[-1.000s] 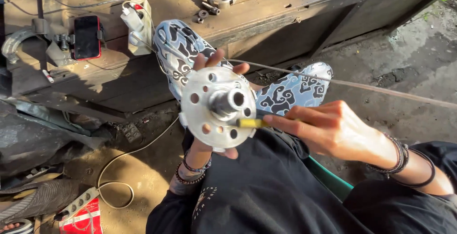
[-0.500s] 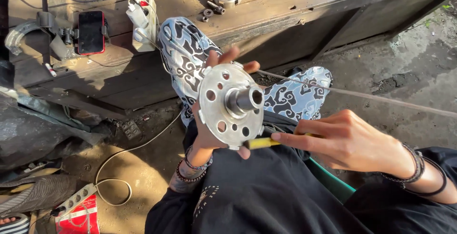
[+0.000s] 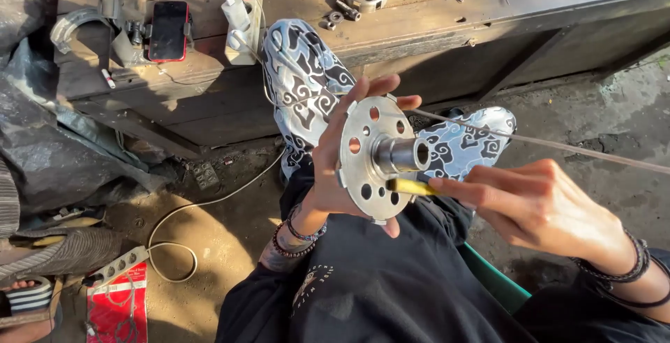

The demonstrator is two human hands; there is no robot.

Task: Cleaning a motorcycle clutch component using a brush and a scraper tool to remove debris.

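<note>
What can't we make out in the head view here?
- Tip of the yellow tool: hidden behind the metal flange.
- Handle of the tool: covered by the right hand.
- Back of the flange: covered by the left hand.
- Thin rod: cut off by the right edge.
- Small parts on the wooden bench: too small to identify.

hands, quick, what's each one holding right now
Left hand: closed around the rim of the round metal hub flange.
Right hand: closed on a yellow tool, tip at the flange.
</note>
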